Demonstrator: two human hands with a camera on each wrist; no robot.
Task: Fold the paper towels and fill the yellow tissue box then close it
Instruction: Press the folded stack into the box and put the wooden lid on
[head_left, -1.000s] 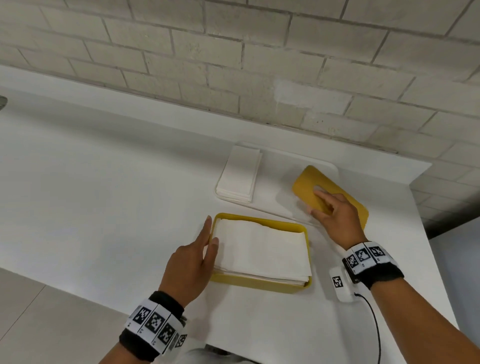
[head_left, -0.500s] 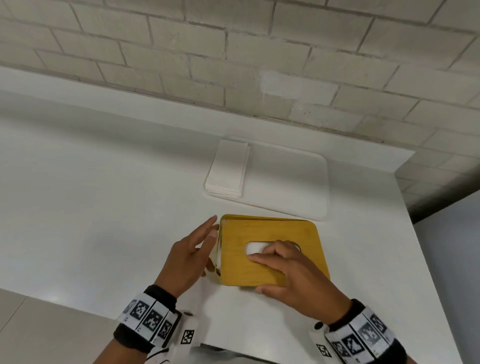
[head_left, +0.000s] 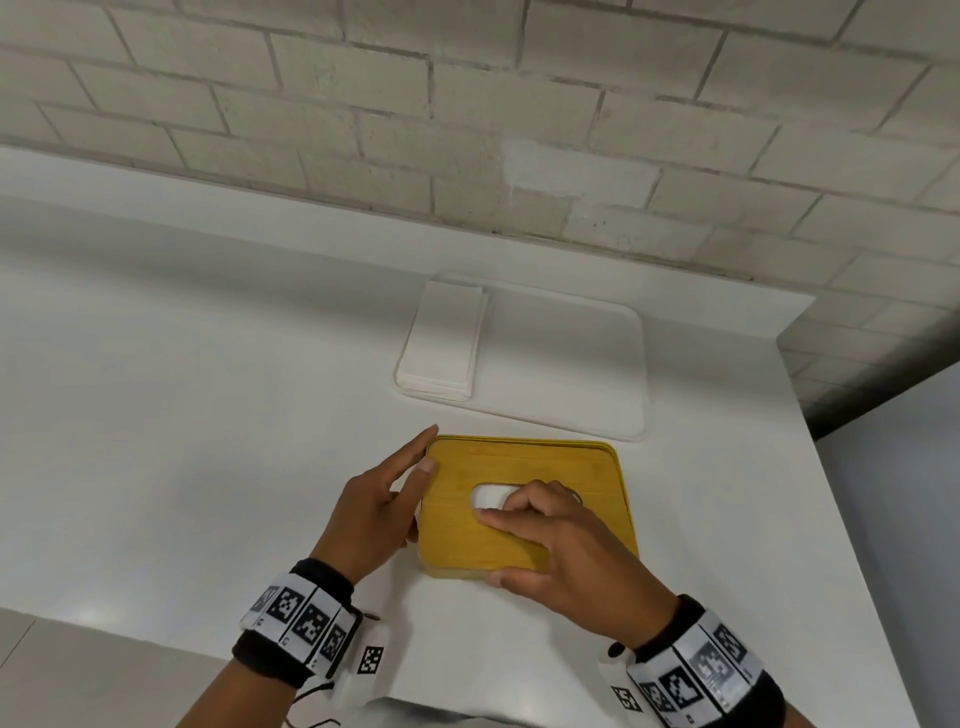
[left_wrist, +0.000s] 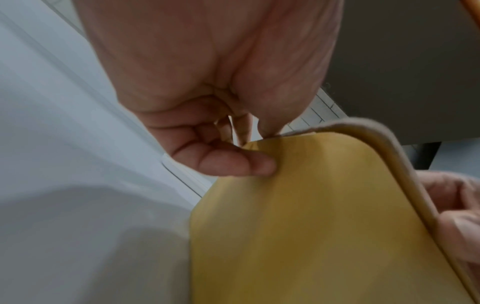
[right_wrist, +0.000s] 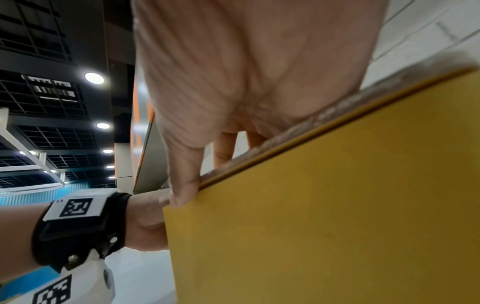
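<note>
The yellow tissue box (head_left: 457, 574) stands on the white counter near me with its wooden lid (head_left: 467, 540) lying on top. A bit of white paper towel (head_left: 488, 499) shows in the lid's oval slot. My right hand (head_left: 524, 525) lies over the lid, fingers curled at the slot and thumb hooked on the front edge (right_wrist: 182, 195). My left hand (head_left: 428, 449) lies straight-fingered along the box's left side, its thumb (left_wrist: 233, 162) touching the box wall (left_wrist: 311, 226). A stack of folded paper towels (head_left: 447, 348) lies further back.
The paper towel stack lies on the left end of a white tray (head_left: 571, 374) behind the box, close to the brick wall (head_left: 467, 130). The counter's right edge (head_left: 841, 519) runs close to the box. Bare counter stretches to the left (head_left: 182, 389).
A second ago the box stood uncovered with towels showing and my right hand was on the lid at the tray. The lid now covers the box. My left hand stayed at the box's left side.
</note>
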